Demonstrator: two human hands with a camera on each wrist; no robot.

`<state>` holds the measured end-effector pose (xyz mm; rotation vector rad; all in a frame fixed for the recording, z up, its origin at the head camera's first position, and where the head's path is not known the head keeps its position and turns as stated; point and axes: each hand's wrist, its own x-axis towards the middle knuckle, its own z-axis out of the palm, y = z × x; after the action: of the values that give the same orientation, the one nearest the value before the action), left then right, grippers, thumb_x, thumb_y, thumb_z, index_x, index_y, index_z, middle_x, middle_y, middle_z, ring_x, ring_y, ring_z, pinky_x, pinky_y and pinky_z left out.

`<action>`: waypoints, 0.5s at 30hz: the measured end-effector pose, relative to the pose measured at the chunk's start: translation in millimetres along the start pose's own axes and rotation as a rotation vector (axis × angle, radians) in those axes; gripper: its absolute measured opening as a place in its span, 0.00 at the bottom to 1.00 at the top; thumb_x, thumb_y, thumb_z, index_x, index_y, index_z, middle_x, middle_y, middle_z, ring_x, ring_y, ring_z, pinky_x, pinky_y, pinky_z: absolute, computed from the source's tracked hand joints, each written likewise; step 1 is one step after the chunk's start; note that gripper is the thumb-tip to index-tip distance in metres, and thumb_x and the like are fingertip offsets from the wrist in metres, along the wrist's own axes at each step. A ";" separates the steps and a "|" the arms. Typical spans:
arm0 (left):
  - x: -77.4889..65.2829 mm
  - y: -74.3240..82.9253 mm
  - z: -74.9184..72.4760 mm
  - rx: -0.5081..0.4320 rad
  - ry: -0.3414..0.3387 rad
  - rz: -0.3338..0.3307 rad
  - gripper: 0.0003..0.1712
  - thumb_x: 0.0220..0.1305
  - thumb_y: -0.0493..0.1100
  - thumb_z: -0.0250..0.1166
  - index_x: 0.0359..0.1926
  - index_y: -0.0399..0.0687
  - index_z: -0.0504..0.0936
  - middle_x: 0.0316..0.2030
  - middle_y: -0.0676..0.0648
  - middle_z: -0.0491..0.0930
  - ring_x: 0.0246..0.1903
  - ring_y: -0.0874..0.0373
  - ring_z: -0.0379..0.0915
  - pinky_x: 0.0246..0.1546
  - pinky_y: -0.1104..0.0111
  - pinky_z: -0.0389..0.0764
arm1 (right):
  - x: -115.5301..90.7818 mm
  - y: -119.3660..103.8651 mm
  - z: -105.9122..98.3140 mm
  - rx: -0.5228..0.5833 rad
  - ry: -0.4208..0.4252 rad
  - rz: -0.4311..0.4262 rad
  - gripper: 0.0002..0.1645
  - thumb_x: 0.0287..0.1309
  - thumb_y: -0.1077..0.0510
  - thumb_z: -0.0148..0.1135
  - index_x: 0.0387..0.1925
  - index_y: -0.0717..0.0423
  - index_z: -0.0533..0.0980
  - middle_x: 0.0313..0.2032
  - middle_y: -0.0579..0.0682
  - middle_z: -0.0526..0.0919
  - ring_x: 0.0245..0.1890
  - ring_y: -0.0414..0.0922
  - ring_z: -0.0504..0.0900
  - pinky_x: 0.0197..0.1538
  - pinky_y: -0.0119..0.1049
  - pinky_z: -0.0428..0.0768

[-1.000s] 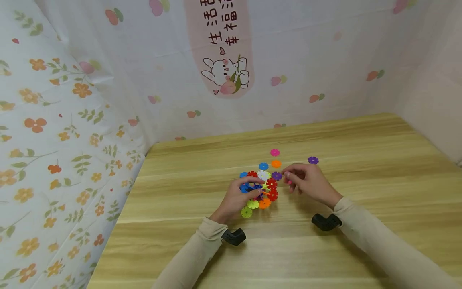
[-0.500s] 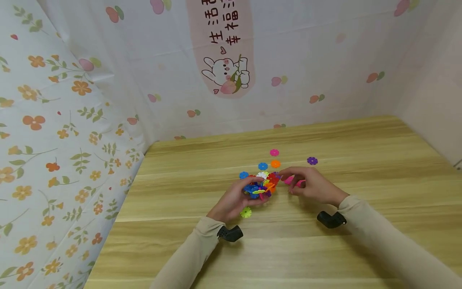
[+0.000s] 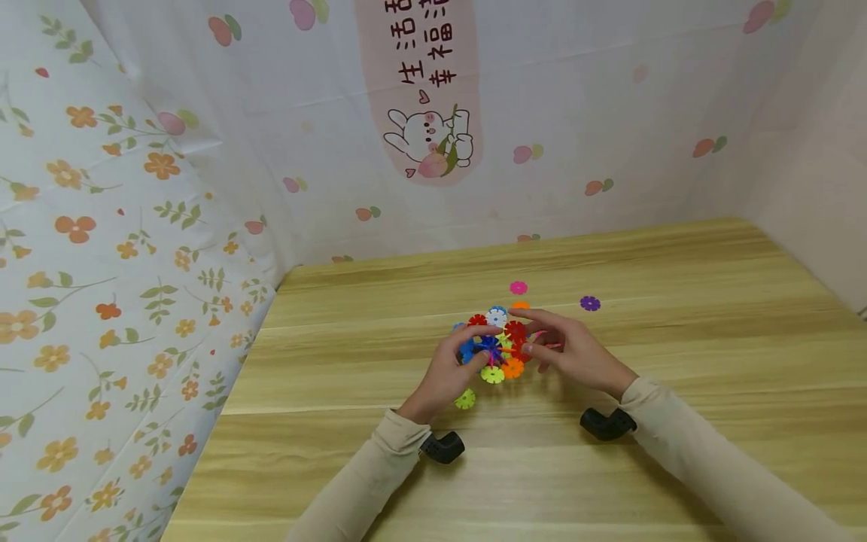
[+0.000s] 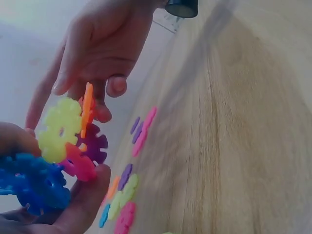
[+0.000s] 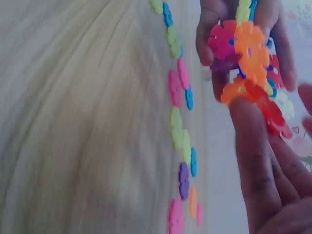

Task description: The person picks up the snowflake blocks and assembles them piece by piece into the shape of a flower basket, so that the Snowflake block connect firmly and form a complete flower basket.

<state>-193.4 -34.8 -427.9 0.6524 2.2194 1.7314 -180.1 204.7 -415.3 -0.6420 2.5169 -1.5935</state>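
My left hand (image 3: 443, 376) holds a cluster of interlocked notched plastic discs (image 4: 61, 129) just above the table, with thumb and fingers around its blue side. Yellow-green, orange, pink, purple, white and red discs stick out of it at various angles. On the cluster's right side, my right hand (image 3: 582, 354) pinches a red disc (image 5: 270, 112) between thumb and fingers. An orange disc (image 5: 251, 53) stands beside that red one in the right wrist view. The fingers partly hide the joints between the discs.
Loose discs lie flat on the wooden table (image 3: 339, 421): a pink one (image 3: 518, 287) behind the hands, a purple one (image 3: 590, 303) at the right, a yellow-green one (image 3: 465, 399) in front. Others lie partly hidden under the hands. A printed cloth (image 3: 298, 135) hangs behind the table.
My left hand has tilted the cluster and turned it back. My right hand, apart from the cluster a second ago, has moved left onto its red disc.
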 end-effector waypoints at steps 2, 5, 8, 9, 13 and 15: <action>-0.7 0.7 0.3 -0.016 -0.008 0.023 0.25 0.72 0.33 0.55 0.65 0.59 0.77 0.69 0.52 0.69 0.66 0.51 0.66 0.63 0.57 0.74 | 1.2 -0.3 1.5 0.043 0.027 0.031 0.35 0.68 0.61 0.61 0.74 0.52 0.63 0.51 0.66 0.82 0.36 0.56 0.87 0.33 0.41 0.87; -0.9 0.7 -0.2 -0.045 -0.032 0.058 0.30 0.73 0.32 0.55 0.69 0.65 0.72 0.72 0.54 0.65 0.66 0.52 0.67 0.58 0.63 0.78 | 4.8 -1.5 2.4 0.069 0.016 0.096 0.37 0.68 0.59 0.62 0.74 0.56 0.61 0.51 0.66 0.83 0.34 0.54 0.88 0.32 0.41 0.87; -0.6 -0.5 0.2 -0.064 -0.041 0.091 0.41 0.71 0.30 0.56 0.76 0.73 0.58 0.74 0.53 0.61 0.58 0.55 0.75 0.45 0.73 0.81 | 8.4 -2.6 4.7 0.047 -0.023 0.131 0.28 0.67 0.58 0.63 0.65 0.62 0.69 0.50 0.65 0.84 0.35 0.50 0.88 0.35 0.41 0.88; -0.3 -0.6 0.7 -0.078 -0.039 0.088 0.46 0.71 0.30 0.56 0.77 0.75 0.52 0.75 0.51 0.60 0.50 0.57 0.78 0.39 0.75 0.80 | 8.5 -3.0 5.7 0.021 -0.019 0.122 0.24 0.67 0.58 0.63 0.61 0.62 0.73 0.50 0.64 0.84 0.37 0.50 0.88 0.37 0.42 0.88; 1.1 -0.7 1.3 -0.299 -0.039 -0.055 0.52 0.72 0.30 0.55 0.79 0.71 0.34 0.76 0.39 0.55 0.38 0.56 0.80 0.35 0.70 0.84 | 4.3 -6.9 14.2 -0.167 0.137 -0.072 0.11 0.60 0.67 0.67 0.45 0.59 0.81 0.43 0.56 0.86 0.38 0.46 0.87 0.39 0.36 0.88; 1.5 1.3 -0.1 -0.503 -0.083 -0.150 0.48 0.73 0.29 0.51 0.80 0.64 0.37 0.75 0.36 0.55 0.50 0.45 0.81 0.50 0.56 0.86 | 1.1 -9.1 19.2 -0.328 0.256 -0.239 0.14 0.53 0.71 0.71 0.41 0.57 0.82 0.40 0.53 0.86 0.36 0.45 0.86 0.38 0.35 0.87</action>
<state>-194.5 -33.9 -426.5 0.4158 1.6293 2.0242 -172.7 184.7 -415.8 -0.8517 3.0308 -1.4175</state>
